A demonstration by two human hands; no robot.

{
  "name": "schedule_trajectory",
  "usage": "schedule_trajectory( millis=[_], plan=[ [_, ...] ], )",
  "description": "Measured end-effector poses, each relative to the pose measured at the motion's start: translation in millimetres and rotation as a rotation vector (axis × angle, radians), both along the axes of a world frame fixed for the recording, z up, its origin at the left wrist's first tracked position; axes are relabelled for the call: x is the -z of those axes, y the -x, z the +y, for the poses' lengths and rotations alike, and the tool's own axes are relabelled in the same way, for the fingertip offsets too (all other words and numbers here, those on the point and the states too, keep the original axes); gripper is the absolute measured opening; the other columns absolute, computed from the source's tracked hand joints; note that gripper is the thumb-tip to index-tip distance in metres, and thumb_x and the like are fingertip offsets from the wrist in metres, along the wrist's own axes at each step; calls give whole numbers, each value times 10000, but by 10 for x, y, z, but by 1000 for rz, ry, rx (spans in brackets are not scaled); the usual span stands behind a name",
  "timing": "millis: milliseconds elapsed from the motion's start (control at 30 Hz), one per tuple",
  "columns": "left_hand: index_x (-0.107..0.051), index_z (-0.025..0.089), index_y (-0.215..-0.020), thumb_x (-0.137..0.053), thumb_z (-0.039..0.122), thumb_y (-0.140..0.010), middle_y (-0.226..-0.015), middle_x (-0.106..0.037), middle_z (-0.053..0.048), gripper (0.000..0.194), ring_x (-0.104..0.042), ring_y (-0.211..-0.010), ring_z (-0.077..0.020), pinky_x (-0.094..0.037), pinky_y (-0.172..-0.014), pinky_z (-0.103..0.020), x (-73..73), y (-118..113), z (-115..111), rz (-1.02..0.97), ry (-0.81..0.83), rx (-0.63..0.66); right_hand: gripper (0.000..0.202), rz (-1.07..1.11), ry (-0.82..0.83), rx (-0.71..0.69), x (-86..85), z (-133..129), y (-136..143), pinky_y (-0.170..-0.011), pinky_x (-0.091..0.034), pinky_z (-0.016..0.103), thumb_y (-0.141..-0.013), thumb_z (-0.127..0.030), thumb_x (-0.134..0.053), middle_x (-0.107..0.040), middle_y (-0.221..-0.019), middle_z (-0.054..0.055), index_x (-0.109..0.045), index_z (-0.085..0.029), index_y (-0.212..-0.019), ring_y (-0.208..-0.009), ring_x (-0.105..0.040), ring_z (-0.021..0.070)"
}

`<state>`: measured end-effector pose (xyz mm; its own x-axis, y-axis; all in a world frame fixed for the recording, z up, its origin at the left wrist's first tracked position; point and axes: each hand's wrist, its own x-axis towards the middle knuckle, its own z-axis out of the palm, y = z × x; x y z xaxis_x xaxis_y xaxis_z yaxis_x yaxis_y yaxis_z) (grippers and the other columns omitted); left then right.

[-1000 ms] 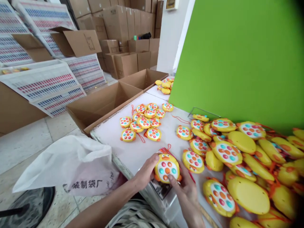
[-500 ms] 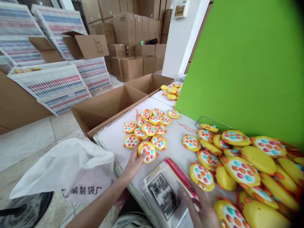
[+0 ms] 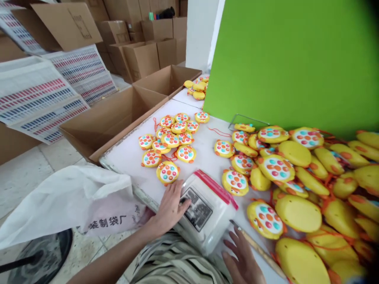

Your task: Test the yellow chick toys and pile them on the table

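Note:
My left hand (image 3: 171,207) lies with fingers spread on the left side of a stack of clear plastic zip bags (image 3: 194,232), which has a red strip along its top and a dark printed panel. Just beyond its fingertips is a yellow turtle-like toy (image 3: 167,172) with coloured dots on a white oval. My right hand (image 3: 244,256) is open at the lower right of the bags, fingers apart and nothing visible in them. Close beside it lies a thin tool with a wooden handle (image 3: 262,250) and a dark metal tip.
More dotted toys (image 3: 171,139) cluster beyond the left hand. A large toy pile (image 3: 296,154) fills the right, below a green panel (image 3: 290,59). Open cardboard boxes (image 3: 118,118) line the table's left edge. A white sack (image 3: 97,197) hangs at the near left.
My left hand has let go of a toy, which now lies at the cluster's near edge, and has moved onto the bags. My right hand has come off the bags, uncovering the wooden-handled tool.

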<state>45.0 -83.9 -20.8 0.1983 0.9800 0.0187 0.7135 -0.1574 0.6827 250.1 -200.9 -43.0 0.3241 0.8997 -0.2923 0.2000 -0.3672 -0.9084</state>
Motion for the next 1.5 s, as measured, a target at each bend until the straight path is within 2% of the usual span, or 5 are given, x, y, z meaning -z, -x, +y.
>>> schedule_trajectory(
  millis=[300, 733, 933, 1200, 1500],
  plan=[
    [-305, 119, -1344, -510, 267, -802, -1315, -437, -160, 597, -413, -1147, -291, -350, -1005, -491, -62, -122, -240, 65, 71, 39, 611, 137, -78, 5, -167, 21, 35, -814, -514, 333, -818, -570, -463, -592, -1225, 125, -403, -198, -1299, -1069, -585, 248],
    [-322, 157, -1346, -477, 298, -833, -1314, -467, -170, 555, -447, -1196, -305, -371, -1008, -529, 166, -45, -509, 52, -17, 108, 301, -1142, -35, -274, -177, 113, -714, -478, -461, 291, -883, -281, -341, -682, -864, 69, -627, -205, -936, -692, -663, 232],
    [-387, 183, -1294, -460, 395, -858, -1348, -414, -153, 490, -381, -1267, -294, -367, -1037, -501, 61, -7, -331, 56, -29, 69, 332, -899, 25, 64, -372, -661, -1068, -527, -485, 264, -849, -500, -430, -675, -874, 45, -602, -248, -980, -616, -630, 175],
    [-455, 189, -1232, -474, 439, -830, -1318, -457, -132, 473, -410, -1243, -289, -357, -1041, -489, -17, -94, -69, 62, -33, 139, 400, -628, 530, 377, 469, -2283, -1302, -572, -507, 387, -751, -535, -423, -706, -800, 104, -641, -216, -855, -656, -669, 284],
    [-472, 180, -1220, -467, 444, -831, -1270, -500, -132, 471, -450, -1201, -284, -394, -1006, -475, -10, -97, -43, 98, -46, 136, 294, -447, 538, 243, 988, -2096, -1356, -583, -493, 361, -693, -478, -469, -719, -676, 30, -677, -276, -744, -687, -689, 291]
  ],
)
